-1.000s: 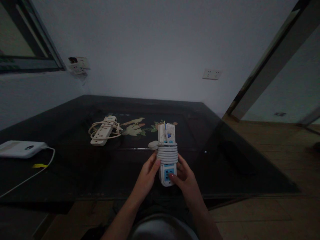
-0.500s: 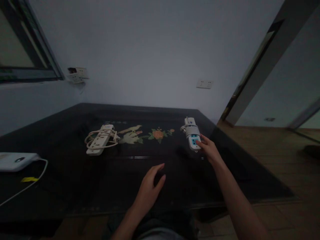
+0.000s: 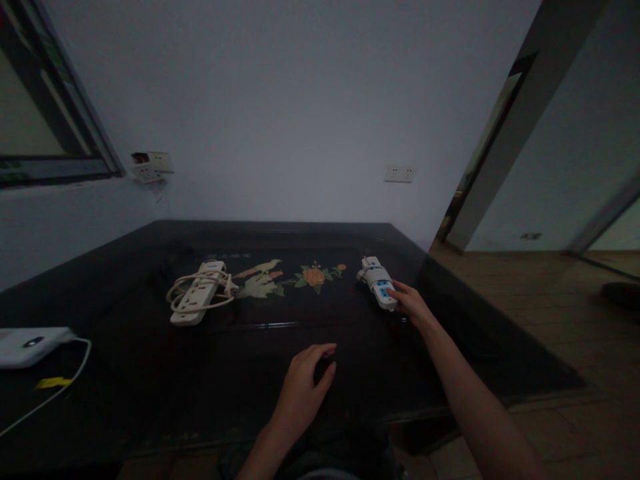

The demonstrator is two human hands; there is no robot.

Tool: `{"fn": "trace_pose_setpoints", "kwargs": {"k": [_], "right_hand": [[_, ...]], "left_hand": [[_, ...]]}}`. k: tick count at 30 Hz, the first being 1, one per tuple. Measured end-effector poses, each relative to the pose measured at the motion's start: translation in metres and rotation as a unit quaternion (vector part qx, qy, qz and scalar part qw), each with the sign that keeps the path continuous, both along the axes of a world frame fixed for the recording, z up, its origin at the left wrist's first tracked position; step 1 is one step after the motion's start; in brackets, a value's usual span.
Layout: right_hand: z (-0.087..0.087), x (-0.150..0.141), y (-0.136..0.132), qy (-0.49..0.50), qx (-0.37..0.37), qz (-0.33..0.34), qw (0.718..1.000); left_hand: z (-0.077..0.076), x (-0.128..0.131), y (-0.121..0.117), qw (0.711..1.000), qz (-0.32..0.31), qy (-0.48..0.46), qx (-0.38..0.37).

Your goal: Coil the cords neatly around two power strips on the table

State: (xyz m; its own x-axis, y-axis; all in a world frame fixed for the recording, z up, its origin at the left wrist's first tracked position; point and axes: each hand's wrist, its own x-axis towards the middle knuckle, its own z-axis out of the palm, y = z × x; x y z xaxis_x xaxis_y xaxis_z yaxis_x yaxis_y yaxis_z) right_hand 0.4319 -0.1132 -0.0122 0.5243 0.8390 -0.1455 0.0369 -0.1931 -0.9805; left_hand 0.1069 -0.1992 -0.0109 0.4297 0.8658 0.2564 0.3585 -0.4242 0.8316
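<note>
A white power strip with blue sockets, its cord wound round its body, lies on the dark table to the right of the flower inlay. My right hand reaches out and touches the strip's near end with its fingertips. My left hand rests near the table's front edge, fingers loosely curled and holding nothing. A second, cream power strip with a loose cord coiled round it lies to the left.
A white flat device with a white cable and yellow tag lies at the table's left edge. Wall sockets sit on the back wall. A doorway and wooden floor lie to the right.
A second ago both hands held the wrapped blue-socket strip close to me. My right hand carried it to the table's right side and set it down; my left hand dropped to the table.
</note>
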Motion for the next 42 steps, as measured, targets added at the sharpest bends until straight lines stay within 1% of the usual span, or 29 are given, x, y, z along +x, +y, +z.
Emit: {"fn": "trace_pose_setpoints", "kwargs": {"k": [5,11,21,26,29,32,38,40,42], "right_hand": [[-0.007,0.001,0.004,-0.031,0.011,0.002,0.999],[-0.015,0.005,0.008,-0.122,0.030,-0.005,0.992],[-0.017,0.013,0.003,-0.269,0.043,-0.006,0.962],[-0.019,0.008,-0.001,-0.318,0.080,0.013,0.945],[-0.018,0.004,-0.002,-0.338,0.105,0.035,0.935],[-0.015,0.001,-0.003,-0.352,0.116,0.036,0.928],[-0.006,-0.001,-0.010,-0.368,0.133,-0.012,0.920],[-0.003,-0.002,-0.013,-0.360,0.151,-0.030,0.920],[0.001,-0.005,-0.016,-0.341,0.176,-0.034,0.923]], "left_hand": [[-0.001,0.000,0.000,1.000,-0.006,0.008,0.001],[-0.002,0.000,0.002,1.000,-0.008,0.010,0.007],[-0.004,0.000,0.002,1.000,-0.009,0.003,0.011],[-0.004,0.000,0.002,1.000,-0.005,0.006,0.012],[-0.004,0.000,0.002,1.000,-0.004,0.000,0.012],[-0.005,0.001,0.002,1.000,-0.002,-0.006,0.009],[-0.007,0.000,0.002,1.000,0.004,-0.007,0.004],[-0.007,0.000,0.002,1.000,0.002,-0.013,-0.002],[-0.005,0.001,0.002,1.000,-0.002,-0.027,-0.011]]}}
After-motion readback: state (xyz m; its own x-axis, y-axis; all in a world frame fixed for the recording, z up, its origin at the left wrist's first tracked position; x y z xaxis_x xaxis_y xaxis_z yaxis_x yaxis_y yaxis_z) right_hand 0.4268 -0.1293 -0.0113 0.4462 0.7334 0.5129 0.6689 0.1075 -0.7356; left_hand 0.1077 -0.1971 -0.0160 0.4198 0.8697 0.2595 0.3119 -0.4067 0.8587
